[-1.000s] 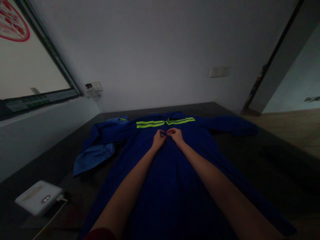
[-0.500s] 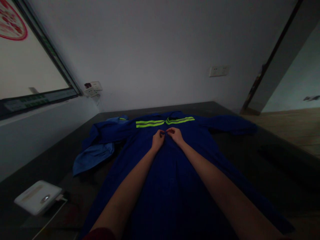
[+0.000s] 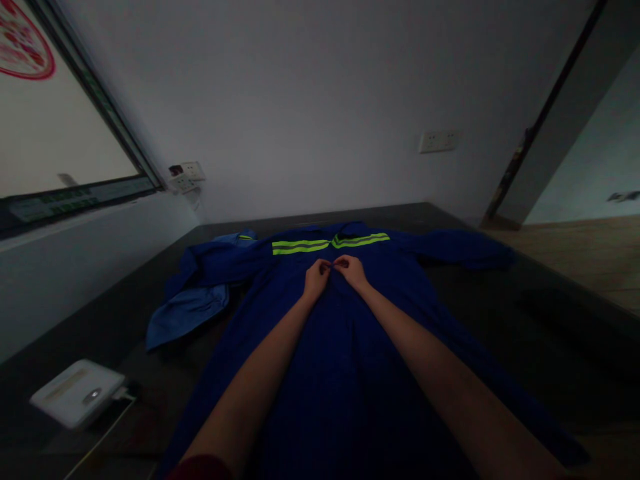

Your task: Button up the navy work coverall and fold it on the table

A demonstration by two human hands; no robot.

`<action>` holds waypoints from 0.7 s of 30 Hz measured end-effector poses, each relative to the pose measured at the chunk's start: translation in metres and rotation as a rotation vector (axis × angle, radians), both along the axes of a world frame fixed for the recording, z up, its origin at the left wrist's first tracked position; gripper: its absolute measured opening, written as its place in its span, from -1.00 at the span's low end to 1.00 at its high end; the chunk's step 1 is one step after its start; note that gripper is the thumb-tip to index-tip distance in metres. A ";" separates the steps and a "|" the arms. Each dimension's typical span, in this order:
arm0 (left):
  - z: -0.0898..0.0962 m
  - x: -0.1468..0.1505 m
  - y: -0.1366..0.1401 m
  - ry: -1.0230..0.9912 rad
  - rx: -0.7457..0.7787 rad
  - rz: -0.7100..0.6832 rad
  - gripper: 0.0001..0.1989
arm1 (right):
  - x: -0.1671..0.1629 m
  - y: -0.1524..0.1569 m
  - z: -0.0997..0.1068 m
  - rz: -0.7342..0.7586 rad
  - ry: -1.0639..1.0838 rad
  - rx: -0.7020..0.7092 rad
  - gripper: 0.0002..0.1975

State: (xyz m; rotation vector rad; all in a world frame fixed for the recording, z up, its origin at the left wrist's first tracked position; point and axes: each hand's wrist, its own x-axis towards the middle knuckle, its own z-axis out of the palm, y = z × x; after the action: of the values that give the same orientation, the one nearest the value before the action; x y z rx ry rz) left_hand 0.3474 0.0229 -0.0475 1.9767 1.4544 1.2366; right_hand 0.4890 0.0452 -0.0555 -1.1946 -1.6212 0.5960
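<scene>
A dark blue work garment with yellow-green and grey reflective chest bands lies spread out with its collar away from me. Its sleeves reach out to both sides. My left hand pinches the front edge just below the bands, fingers closed. Close beside it, my right hand pinches the same front opening, its fingertips almost meeting the left ones. Whatever small part sits between the fingertips is too dark and small to make out.
A lighter blue garment lies under the left sleeve on the dark table. A white box with a cable stands at the near left. Wall sockets and a window are behind. A dark item lies at right.
Almost nothing differs. Both hands stay at the same spot on the garment's front, with only slight shifts of the fingertips.
</scene>
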 end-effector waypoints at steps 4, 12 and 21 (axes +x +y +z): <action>0.000 0.000 -0.001 -0.010 0.026 0.008 -0.79 | 0.000 -0.001 0.000 -0.051 -0.071 0.011 -0.93; -0.001 0.000 -0.002 0.035 0.036 0.006 -0.76 | -0.001 -0.006 0.002 -0.080 -0.222 0.035 -0.93; 0.007 0.006 -0.015 0.190 0.061 -0.001 -0.72 | -0.003 -0.015 0.014 -0.111 -0.321 0.041 -0.83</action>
State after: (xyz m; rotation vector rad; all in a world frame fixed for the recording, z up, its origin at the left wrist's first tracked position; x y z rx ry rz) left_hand 0.3530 0.0077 -0.0404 2.1862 1.5191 1.1311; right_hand 0.4856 0.0304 -0.0411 -1.3931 -1.8087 0.3093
